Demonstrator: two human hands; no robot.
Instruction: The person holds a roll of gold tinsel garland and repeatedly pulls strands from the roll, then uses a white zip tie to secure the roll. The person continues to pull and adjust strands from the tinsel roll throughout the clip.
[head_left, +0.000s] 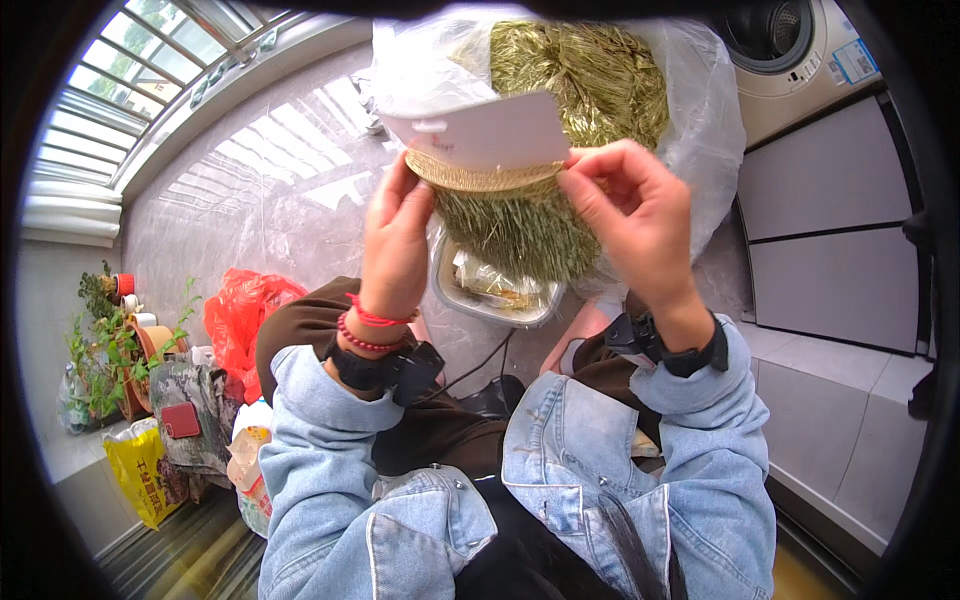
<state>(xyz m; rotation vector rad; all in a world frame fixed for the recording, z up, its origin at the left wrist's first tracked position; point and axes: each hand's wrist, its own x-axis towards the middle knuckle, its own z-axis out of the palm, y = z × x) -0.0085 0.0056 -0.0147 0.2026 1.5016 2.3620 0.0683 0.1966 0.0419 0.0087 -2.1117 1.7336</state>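
Observation:
My left hand (399, 244) pinches the left end of a woven gold band (487, 176), and my right hand (637, 210) pinches its right end. A white card (502, 131) with a hang slot and small print rises from behind the band. Below it hangs a thick metallic gold-green fringe (517, 229). The band bows slightly downward between my fingers. Just beyond, a large translucent plastic bag (697, 150) holds a heap of similar gold tinsel fringe (585, 75). Under the fringe stands a light plastic bin (495, 313) containing transparent wrapping scraps, partly hidden.
A red plastic bag (244, 322), potted plants (139, 337) and a phone (181, 420) on camouflage cloth (169, 382) are at left. A washing machine (814, 82) and a grey two-door cabinet (832, 225) stand right. A dark cable (476, 364) runs below the bin.

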